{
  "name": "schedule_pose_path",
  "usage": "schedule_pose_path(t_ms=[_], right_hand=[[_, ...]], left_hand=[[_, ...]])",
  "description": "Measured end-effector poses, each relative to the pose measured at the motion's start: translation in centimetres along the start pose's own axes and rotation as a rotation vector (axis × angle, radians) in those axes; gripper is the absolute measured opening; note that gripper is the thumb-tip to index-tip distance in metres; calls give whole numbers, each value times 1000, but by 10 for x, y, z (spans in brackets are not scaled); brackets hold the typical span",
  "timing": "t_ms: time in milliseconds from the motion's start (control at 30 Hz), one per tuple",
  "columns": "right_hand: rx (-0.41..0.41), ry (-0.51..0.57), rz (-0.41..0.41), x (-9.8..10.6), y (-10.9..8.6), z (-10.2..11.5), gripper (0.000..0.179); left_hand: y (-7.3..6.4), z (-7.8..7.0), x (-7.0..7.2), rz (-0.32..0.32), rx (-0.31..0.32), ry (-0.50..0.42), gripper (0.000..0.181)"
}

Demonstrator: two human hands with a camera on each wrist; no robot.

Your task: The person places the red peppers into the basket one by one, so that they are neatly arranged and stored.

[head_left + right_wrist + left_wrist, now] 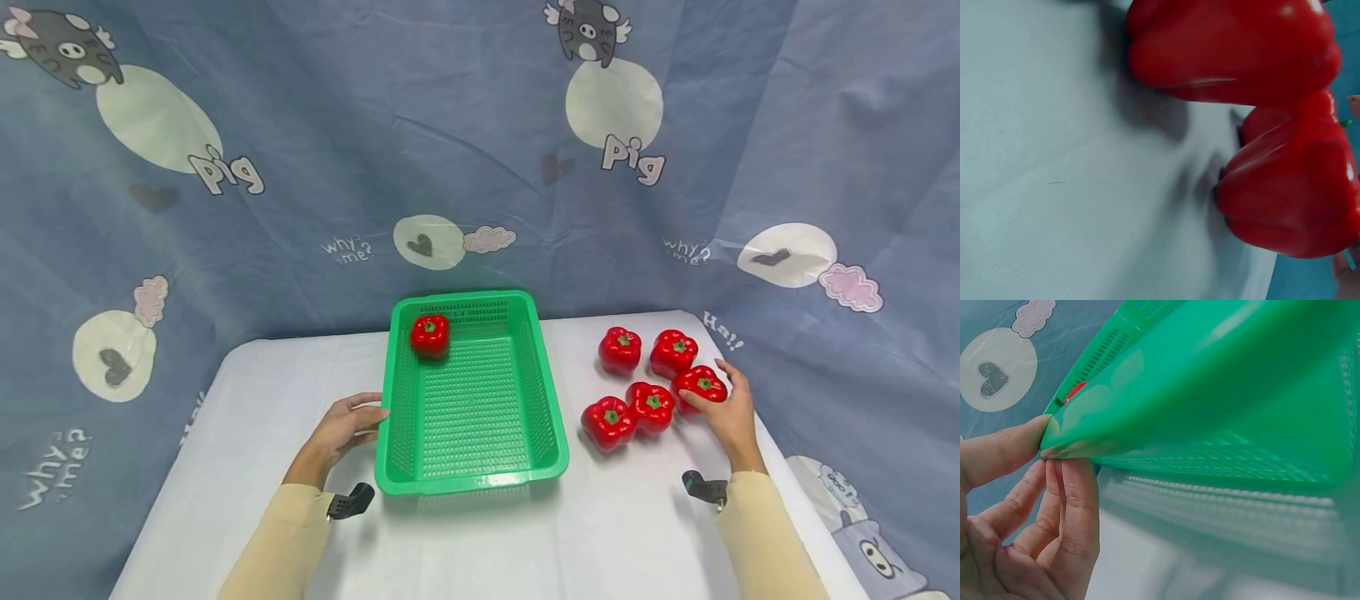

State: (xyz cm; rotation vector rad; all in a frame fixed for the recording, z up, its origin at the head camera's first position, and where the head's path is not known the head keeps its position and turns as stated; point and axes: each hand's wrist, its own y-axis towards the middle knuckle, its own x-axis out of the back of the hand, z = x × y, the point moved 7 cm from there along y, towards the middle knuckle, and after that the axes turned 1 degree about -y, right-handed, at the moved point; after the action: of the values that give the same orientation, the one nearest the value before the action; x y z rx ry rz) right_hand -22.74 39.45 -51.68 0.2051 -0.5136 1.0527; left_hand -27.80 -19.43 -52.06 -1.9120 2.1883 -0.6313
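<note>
A green plastic basket (pixel 555 417) stands on the white table, with one red bell pepper (pixel 430 336) in its far left corner. My left hand (pixel 347 429) pinches the basket's left rim; the left wrist view shows the thumb above the rim and the fingers (pixel 1079 500) below. To the right, my right hand (pixel 731 412) is spread around the rightmost bell pepper (pixel 697 385), thumb over its near left side and a fingertip beyond its far side. In the right wrist view, only bits of that hand (pixel 1349 278) show at the edge.
Several other red bell peppers stand close together right of the basket: one bell pepper (pixel 619 350) at the back, another bell pepper (pixel 672 353) beside it, and two in front. A blue printed cloth (pixel 480 167) hangs behind the table (pixel 300 392).
</note>
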Motion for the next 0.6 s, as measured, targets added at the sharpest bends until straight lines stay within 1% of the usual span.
schedule_pose_path(t_ms=[133,233,300,400,600], right_hand=[[-12,-26,42,0,4,-7,88],[-25,-40,51,0,5,-12,87],[-42,-56,54,-1,3,-12,84],[-45,-79,60,-1,4,-13,83],[-41,-73,89,-5,3,-13,84]], left_hand=[[2,1,-1,-8,-1,7,55],[2,1,-2,-8,-3,13,55],[2,1,-2,-6,-4,13,55],[2,2,-2,-6,-7,15,55],[1,2,0,-13,-8,11,54]])
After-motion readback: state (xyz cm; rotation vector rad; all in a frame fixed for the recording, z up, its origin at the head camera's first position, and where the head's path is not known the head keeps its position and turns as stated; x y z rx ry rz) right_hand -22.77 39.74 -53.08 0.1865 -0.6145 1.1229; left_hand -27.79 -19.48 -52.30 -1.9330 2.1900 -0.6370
